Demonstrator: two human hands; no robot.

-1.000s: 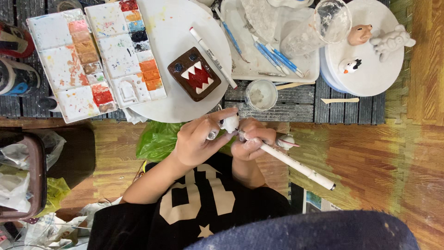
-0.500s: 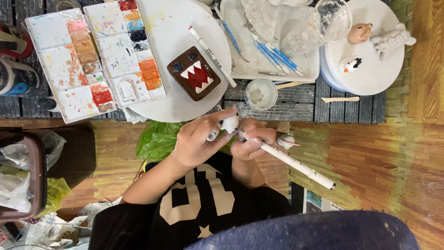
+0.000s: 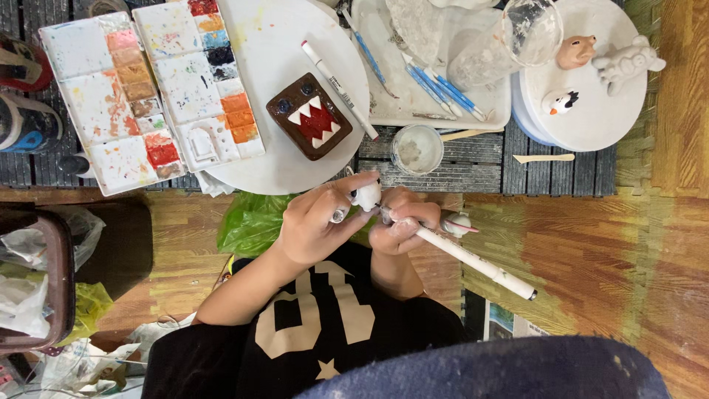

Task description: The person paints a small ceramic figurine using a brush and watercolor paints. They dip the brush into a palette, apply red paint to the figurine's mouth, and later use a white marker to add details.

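Note:
My left hand [image 3: 317,225] grips a small white clay figurine [image 3: 366,196] between thumb and fingers, just above my lap. My right hand [image 3: 402,227] is shut on a long white marker [image 3: 476,260], whose tip touches the figurine while its tail points down to the right. A small white and pink piece [image 3: 458,223] sits against the right hand's far side; whether it is held I cannot tell. Both hands hover at the near edge of a dark slatted table [image 3: 473,174].
On the table lie a paint palette [image 3: 148,89], a white round plate [image 3: 273,52] with a brown square toothed piece [image 3: 310,118] and a marker [image 3: 340,70], a tray of blue brushes [image 3: 436,81], a small jar [image 3: 417,148], and a white disc [image 3: 598,118] with clay animals. A green bag [image 3: 255,222] lies below.

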